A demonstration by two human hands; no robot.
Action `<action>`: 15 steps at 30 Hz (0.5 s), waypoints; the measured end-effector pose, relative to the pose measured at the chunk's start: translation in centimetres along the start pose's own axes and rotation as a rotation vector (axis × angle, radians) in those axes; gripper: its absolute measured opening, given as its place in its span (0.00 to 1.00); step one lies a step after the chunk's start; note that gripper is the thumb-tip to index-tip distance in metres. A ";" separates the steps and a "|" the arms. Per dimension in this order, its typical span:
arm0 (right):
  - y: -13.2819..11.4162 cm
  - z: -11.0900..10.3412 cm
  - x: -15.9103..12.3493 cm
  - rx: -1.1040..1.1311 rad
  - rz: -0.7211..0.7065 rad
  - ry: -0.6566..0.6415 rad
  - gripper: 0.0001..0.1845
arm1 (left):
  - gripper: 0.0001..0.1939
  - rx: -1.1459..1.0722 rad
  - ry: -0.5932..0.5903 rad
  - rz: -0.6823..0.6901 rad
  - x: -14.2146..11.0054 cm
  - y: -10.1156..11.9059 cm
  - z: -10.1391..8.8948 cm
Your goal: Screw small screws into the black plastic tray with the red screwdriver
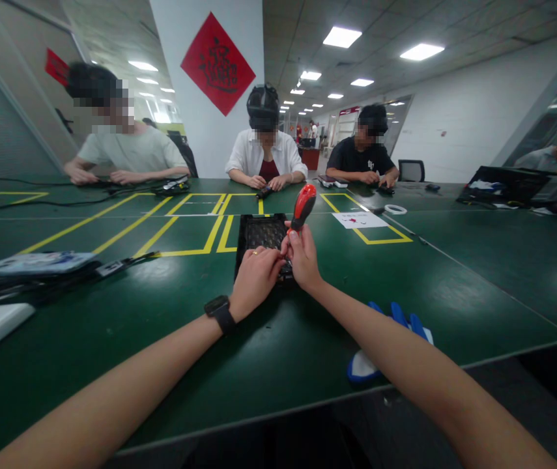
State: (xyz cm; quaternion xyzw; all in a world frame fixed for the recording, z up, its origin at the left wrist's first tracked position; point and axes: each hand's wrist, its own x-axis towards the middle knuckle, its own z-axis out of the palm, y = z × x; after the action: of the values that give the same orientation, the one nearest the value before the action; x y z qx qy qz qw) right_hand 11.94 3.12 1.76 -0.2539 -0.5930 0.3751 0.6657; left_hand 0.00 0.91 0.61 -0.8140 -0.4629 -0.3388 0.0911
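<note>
A black open box [264,228] lies on the green table in front of me, with small dark and shiny bits inside that I cannot make out. My right hand [303,255] is closed around a screwdriver with a red and black handle [304,207], which leans up over the box's right side. Its shaft and tip are hidden by my fingers. My left hand [258,273], with a ring and a black watch [220,312], reaches over the near edge of the box. Its fingers are pressed together close to my right fingertips, and whatever they pinch is hidden.
A blue and white glove [363,366] lies beneath my right forearm. Cables and a flat packet [38,263] lie on the left. Yellow tape [180,253] marks the table; a white paper [360,220] and tape roll [395,209] lie farther right. Several people sit across the table.
</note>
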 end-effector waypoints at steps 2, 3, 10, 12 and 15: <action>0.1 0.0 0.0 -0.004 0.006 0.033 0.13 | 0.06 0.021 0.009 -0.018 0.0 0.1 0.0; 0.2 0.0 0.0 -0.006 0.008 0.049 0.12 | 0.06 0.031 0.008 -0.022 -0.1 0.2 -0.1; 0.3 0.1 0.1 0.012 0.024 0.086 0.13 | 0.07 0.119 -0.005 0.030 -0.1 0.3 -0.1; 0.3 0.1 0.1 0.030 0.041 0.083 0.13 | 0.08 0.137 -0.004 0.041 -0.1 0.3 0.0; 0.4 0.0 0.3 0.063 0.057 0.062 0.13 | 0.09 0.161 0.002 0.052 -0.2 0.3 0.2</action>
State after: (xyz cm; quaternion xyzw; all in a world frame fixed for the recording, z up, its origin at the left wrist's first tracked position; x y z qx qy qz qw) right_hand 11.82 3.54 1.63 -0.2607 -0.5526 0.4044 0.6805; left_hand 0.25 0.71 0.38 -0.8155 -0.4673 -0.2987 0.1654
